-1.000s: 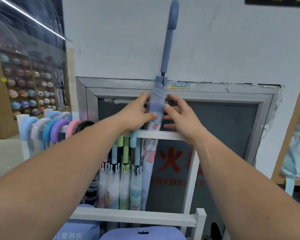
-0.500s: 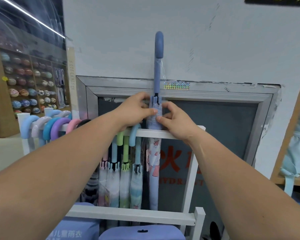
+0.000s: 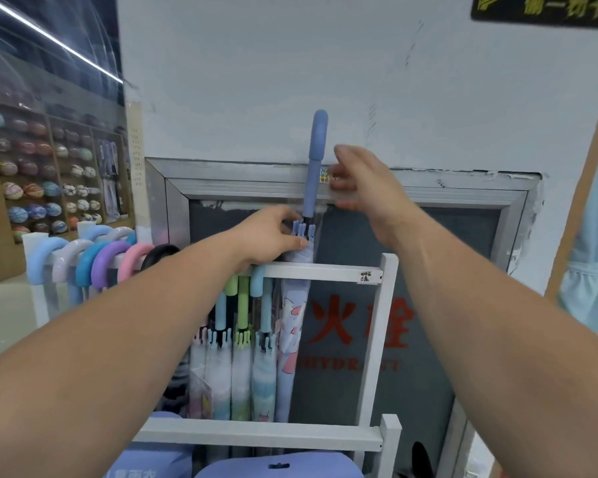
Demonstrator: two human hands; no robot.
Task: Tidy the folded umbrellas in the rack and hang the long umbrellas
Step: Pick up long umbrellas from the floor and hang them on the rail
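Right hand [image 3: 363, 188] has lifted, fingers loose, beside the curved handle [image 3: 316, 150]; left hand [image 3: 273, 236] pinches the canopy [image 3: 292, 326].

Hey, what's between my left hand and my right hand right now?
The long blue umbrella: in the head view its upright handle stands between your left hand, which grips it at the rib tips, and your raised right hand.

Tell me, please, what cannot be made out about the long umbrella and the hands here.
Head view:
1. Motion blur hides whether the right hand touches the blue handle.
2. The lower rack bar hides the tip of the long umbrella.
3. The rack label is too small to read.
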